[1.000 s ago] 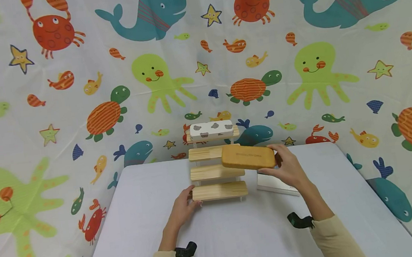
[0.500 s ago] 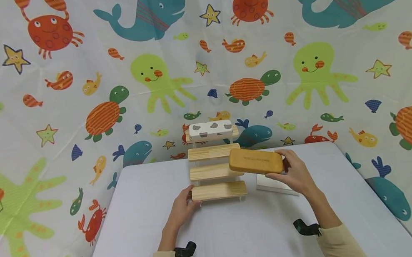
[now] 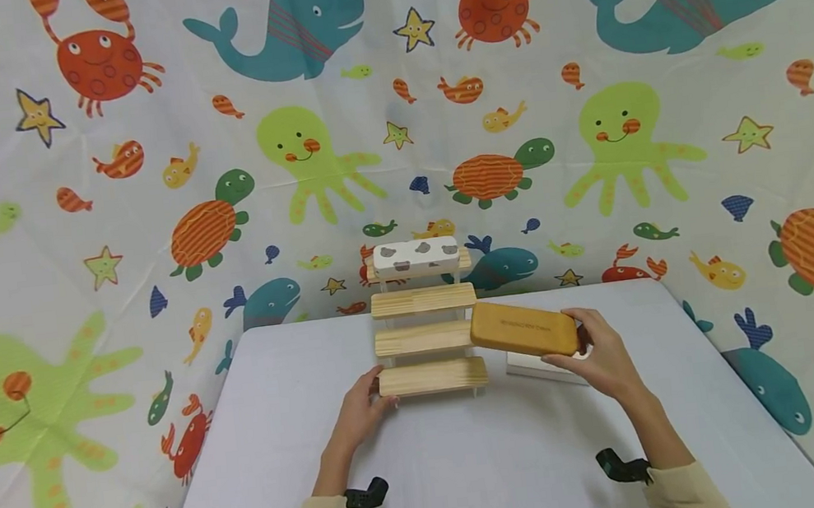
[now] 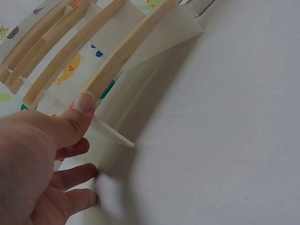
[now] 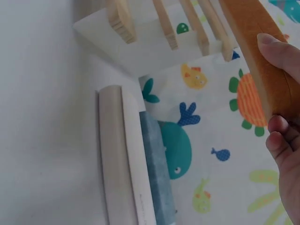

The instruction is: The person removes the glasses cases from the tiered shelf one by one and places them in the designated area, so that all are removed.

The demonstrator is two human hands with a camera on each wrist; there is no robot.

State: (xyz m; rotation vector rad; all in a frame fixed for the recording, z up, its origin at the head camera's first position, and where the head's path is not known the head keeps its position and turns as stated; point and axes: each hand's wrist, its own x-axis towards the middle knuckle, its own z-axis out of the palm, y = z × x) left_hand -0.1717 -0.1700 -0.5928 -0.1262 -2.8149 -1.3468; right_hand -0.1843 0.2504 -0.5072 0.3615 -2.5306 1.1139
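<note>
A mustard-yellow oblong glasses case (image 3: 522,328) with small lettering is held at its right end by my right hand (image 3: 600,354). In the right wrist view the thumb lies on one face of the case (image 5: 255,47), with fingers at its lower edge. The case is raised above the table, tilted, just right of a stepped wooden display rack (image 3: 432,377). My left hand (image 3: 359,408) grips the left end of the rack's lowest step; in the left wrist view the thumb (image 4: 84,104) presses on the plank's end (image 4: 105,75). Some left fingers hang loosely beside the clear side panel (image 4: 115,132).
A white case with grey spots (image 3: 416,258) lies on the rack's top step. Right of the rack, partly behind the raised case, a flat white box (image 3: 538,365) lies on the white table (image 3: 467,471). The right wrist view shows beige, white and blue layers (image 5: 157,168) there. A sea-animal curtain (image 3: 388,74) hangs behind.
My right hand has carried the glasses case to the right and down, away from in front of the rack's middle steps. The left hand has stayed at the lowest step.
</note>
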